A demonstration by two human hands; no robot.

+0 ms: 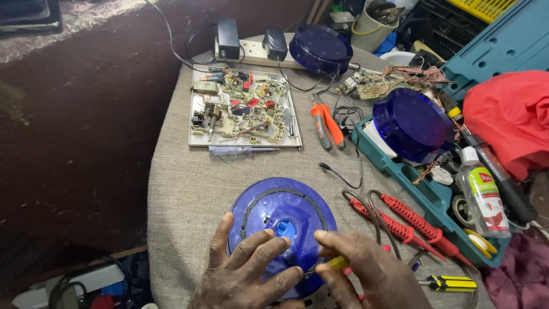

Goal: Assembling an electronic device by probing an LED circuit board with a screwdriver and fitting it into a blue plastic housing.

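- Cluttered workbench draped in coarse beige cloth (183, 189), dark floor to the left, seen from above.
- Far left of bench: pale tray (197, 143) carrying a stripped circuit assembly (243, 109); clear-handled tester screwdriver (237, 150) lying along its near edge, long axis left to right.
- Near centre: blue dome cover (280, 214), inverted, flat on the cloth, directly ahead of both hands, black ring seal around its inner face.
- Left hand (249, 269): fingers spread wide, pressed flat on the near rim of the cover, steadying it, gripping nothing.
- Right hand (360, 269): fingers narrowed around a slim yellow-handled tool (338, 262), tip directed leftward at the cover's near edge; nearer of the two to that working point.
- Right of hands: red test probes (412, 220), axes slanting down to the right; yellow-and-black screwdriver (452, 282).
- Centre back: orange-handled pliers (327, 126).
- Far right: teal case (426, 194) holding a second blue dome (412, 123) and a white bottle (485, 197); red cloth (512, 114).
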